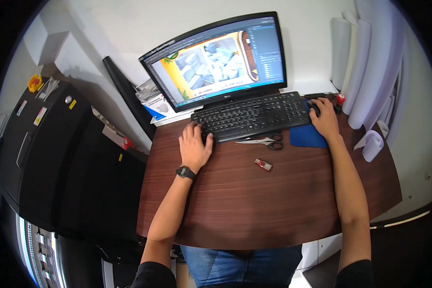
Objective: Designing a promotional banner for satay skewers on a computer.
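Observation:
My left hand [195, 147] rests at the left end of a black keyboard [252, 115], its fingers spread over the corner keys and the thumb apart. A dark wristwatch [185, 172] is on that wrist. At the keyboard's other end, my right hand [327, 120] lies over a black computer mouse [314, 108], partly hidden under the fingers. Below that hand shows a blue mouse pad [306, 137]. Behind the keyboard stands a monitor [211, 93] with an image-editing layout. Scissors [272, 141] with black handles lie just below the keyboard, and a red-and-silver USB stick [263, 164] lies nearer me.
All this sits on a dark brown wooden desk [254, 206] with a curved front edge. Tall white paper rolls [367, 72] lean at the right, with a small roll [372, 146] on the desk corner. A large black machine [77, 163] stands to the left.

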The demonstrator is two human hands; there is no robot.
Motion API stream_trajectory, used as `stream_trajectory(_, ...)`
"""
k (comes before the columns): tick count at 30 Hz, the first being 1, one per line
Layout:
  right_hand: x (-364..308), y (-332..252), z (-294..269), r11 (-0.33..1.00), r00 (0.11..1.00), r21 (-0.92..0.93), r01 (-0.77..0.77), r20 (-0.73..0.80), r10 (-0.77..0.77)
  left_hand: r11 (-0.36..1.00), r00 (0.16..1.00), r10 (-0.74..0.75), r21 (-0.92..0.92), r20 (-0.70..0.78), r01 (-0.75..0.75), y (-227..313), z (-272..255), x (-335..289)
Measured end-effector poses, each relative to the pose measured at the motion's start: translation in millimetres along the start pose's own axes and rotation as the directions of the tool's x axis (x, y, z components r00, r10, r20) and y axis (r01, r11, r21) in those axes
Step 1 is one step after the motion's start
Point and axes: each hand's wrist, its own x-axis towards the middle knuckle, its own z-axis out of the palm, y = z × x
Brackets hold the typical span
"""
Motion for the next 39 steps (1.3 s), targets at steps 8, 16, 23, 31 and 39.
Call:
stream_trajectory(8,-0.2,-3.8,1.2,1.0,1.0,-0.024,0.016,-0.004,-0.016,0.98,0.991,0.12,-0.169,0.063,-0.107,-6.9,-11.5,-18.5)
stream_trajectory(16,2.1,-7.8,-5.9,0.999,0.998,-0.014,0.052,0.032,-0.052,0.966,0.989,0.135,-0.23,0.058,-0.118,-7.9,-11.8,-17.1)
stream_trajectory(23,-0.6,-6.2,-8.4,0.997,0.997,-0.061,0.037,0.073,-0.033,0.961,0.991,0.087,-0.27,0.099,-0.057,-9.7,-5.4,-18.2)
stream_trajectory(31,1.9,-5.4,-3.9,0.997,0.995,-0.065,0.035,0.096,-0.029,0.965,0.99,0.092,-0.253,0.108,-0.062,-15.7,0.6,-22.8)
stream_trajectory(39,1.6,-3.6,-4.3,0.996,0.995,-0.077,0.052,0.089,-0.045,0.966,0.989,0.105,-0.247,0.107,-0.076,-15.5,0.7,-22.9)
